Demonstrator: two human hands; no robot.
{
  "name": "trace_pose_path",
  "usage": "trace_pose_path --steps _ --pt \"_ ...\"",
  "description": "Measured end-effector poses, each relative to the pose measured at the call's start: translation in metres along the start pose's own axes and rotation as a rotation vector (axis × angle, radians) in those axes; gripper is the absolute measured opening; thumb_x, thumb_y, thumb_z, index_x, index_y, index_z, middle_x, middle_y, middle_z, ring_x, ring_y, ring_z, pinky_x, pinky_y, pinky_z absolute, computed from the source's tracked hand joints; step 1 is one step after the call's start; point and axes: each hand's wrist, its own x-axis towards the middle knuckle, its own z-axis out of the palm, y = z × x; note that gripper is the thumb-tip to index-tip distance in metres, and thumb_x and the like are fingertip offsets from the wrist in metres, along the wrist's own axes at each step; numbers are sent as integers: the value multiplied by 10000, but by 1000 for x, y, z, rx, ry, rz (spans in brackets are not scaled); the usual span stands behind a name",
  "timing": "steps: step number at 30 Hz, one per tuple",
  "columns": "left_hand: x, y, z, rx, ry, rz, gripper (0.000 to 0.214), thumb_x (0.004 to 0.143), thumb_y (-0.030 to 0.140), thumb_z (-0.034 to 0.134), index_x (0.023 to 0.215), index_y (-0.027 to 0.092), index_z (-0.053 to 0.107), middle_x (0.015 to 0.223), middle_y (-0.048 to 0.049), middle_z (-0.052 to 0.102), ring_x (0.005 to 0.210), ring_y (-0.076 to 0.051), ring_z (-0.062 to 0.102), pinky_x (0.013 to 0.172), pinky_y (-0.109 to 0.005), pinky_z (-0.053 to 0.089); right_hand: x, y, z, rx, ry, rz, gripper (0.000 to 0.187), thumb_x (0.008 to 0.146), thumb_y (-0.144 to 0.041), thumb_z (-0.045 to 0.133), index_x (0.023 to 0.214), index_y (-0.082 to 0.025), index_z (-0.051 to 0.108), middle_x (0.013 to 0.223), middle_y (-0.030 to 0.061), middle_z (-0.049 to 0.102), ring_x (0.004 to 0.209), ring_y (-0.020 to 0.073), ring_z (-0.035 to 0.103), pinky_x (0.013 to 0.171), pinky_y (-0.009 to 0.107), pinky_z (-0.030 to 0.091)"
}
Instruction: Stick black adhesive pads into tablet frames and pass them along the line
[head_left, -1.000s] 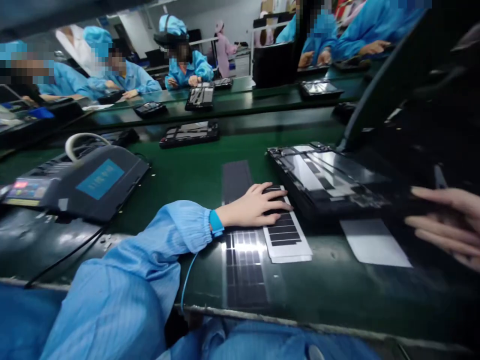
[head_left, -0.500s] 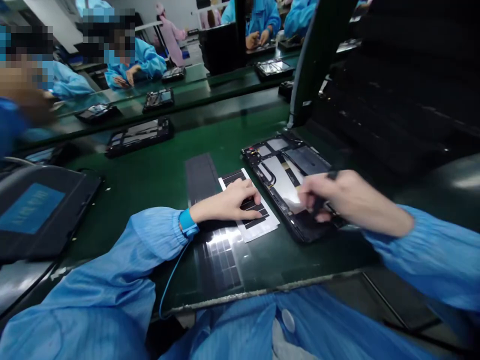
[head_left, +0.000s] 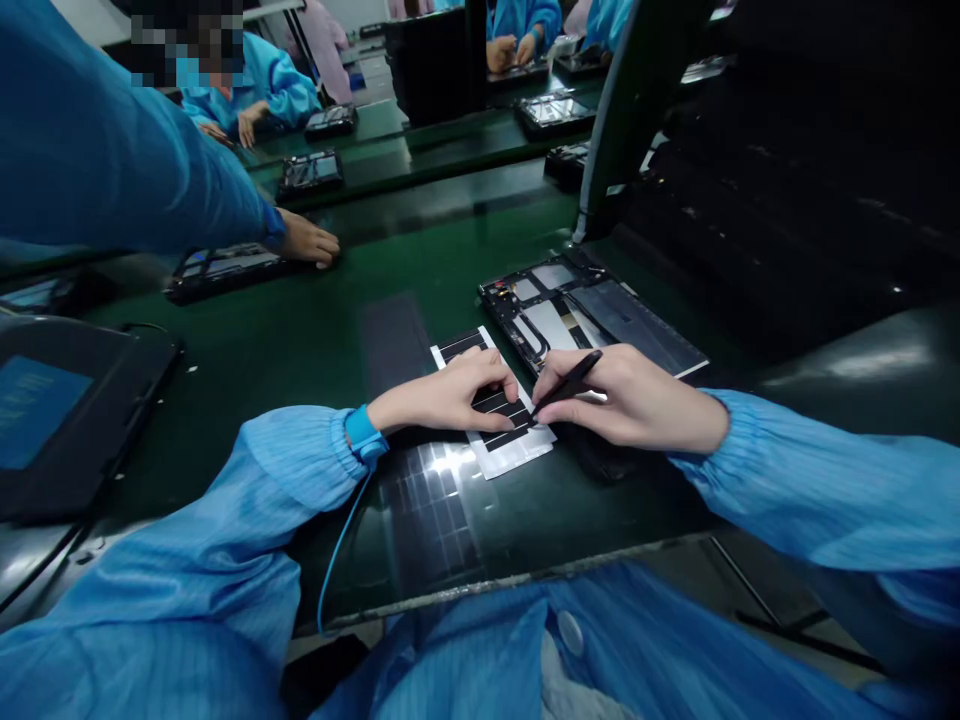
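The left hand (head_left: 442, 396) is laid over a white-backed sheet of black strips (head_left: 517, 450), with the fingers curled down narrow onto it; whether the sheet is gripped or only pressed cannot be told from this view. A slim black pointed tool (head_left: 571, 378) is held in the right hand (head_left: 630, 400), pinched between thumb and fingers like a pen, with its tip at the strips just beside the left fingertips. The sheet is lying on the green belt worktop (head_left: 315, 330), right at the near edge of an opened tablet housing (head_left: 592, 310), which is lying inner side up with its plates showing. A dark strip (head_left: 394, 340) is lying just beyond the sheet, and a dark grid-patterned film (head_left: 431, 520) is lying nearer the front edge. Blue antistatic sleeves (head_left: 810, 470) are worn on both arms, with a blue wrist strap (head_left: 363, 432) and thin blue cord (head_left: 330, 580) on the left wrist. A black test unit with a blue panel (head_left: 37, 425) is placed well to the left. A co-worker's hand (head_left: 307, 240) is reaching in from the upper left, just above a second tablet housing (head_left: 225, 270), and a third tablet housing (head_left: 310, 175) is lying on the belt behind.
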Motion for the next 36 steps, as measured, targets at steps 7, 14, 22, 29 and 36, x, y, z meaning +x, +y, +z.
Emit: trace_pose_path --steps 7,14,22,29,36 --pt "1 -2 3 -72 58 40 214 752 300 642 891 161 557 957 -47 532 898 -172 462 849 -314 381 8 5 -12 224 213 93 153 787 -267 612 712 -169 523 658 2 600 534 125 619 462 219 471" --pt "9 0 23 -191 660 -4 180 728 133 545 817 176 395 922 -47 535 809 -134 477 735 -278 404 22 31 6 337 581 247 242 804 -277 570 645 -199 406 527 -27 517 428 131 582 381 235 458" --pt "7 0 25 -192 607 61 252 684 68 498 866 186 369 1048 -83 545 927 -165 493 827 -322 407 20 34 11 262 536 190 219 817 -258 553 653 -192 424 579 -19 522 437 104 575 401 214 456" --pt "7 -1 26 -193 579 95 273 671 43 469 875 190 364 1071 -80 551 944 -176 508 835 -334 423 18 33 11 -3 484 -70 154 811 -191 537 685 -189 448 649 10 517 569 116 544 515 252 441" --pt "6 -1 27 -118 589 145 245 686 40 441 882 182 400 1060 -73 562 956 -178 500 855 -348 425 14 28 9 -33 521 -98 161 806 -177 540 673 -187 452 602 -5 504 560 112 518 518 249 416"
